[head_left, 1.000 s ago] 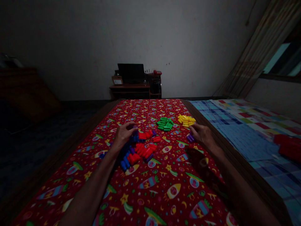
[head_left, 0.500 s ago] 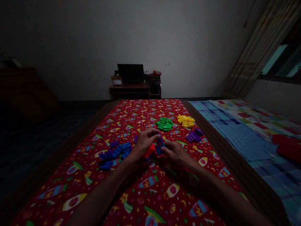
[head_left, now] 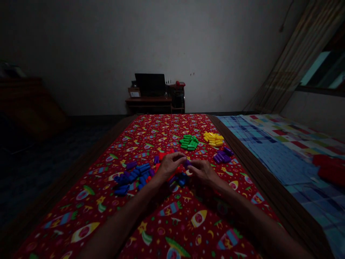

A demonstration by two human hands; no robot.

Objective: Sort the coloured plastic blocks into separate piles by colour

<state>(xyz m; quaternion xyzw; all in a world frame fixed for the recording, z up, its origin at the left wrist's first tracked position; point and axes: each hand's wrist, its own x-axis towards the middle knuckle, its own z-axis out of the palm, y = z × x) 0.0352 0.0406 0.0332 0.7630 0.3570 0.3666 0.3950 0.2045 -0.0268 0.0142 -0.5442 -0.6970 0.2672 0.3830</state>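
Observation:
A small purple plastic cylinder [head_left: 187, 164] is between the fingertips of my two hands, above the patterned red cloth. My left hand [head_left: 171, 164] is closed, its fingertips at the cylinder's upper left side. From the right, my right hand [head_left: 203, 170] pinches the same piece between thumb and fingers. Under and beside my left hand lie red cylinders [head_left: 163, 155], partly hidden by it. Blue cylinders [head_left: 183, 179] rest just below the hands. Farther left is a mixed heap of blue pieces [head_left: 142, 167] with some purple and red ones.
Beyond my hands are a green pile [head_left: 189, 142] and a yellow pile [head_left: 213, 139]. A purple group [head_left: 222, 156] lies right of my right hand. The red cloth [head_left: 178, 223] covers the surface; a desk with a monitor [head_left: 150, 84] stands against the wall.
The blue pieces in my right hand have been let go onto the cloth below. My right hand now grips the purple cylinder; my left hand has shifted slightly, uncovering more red pieces.

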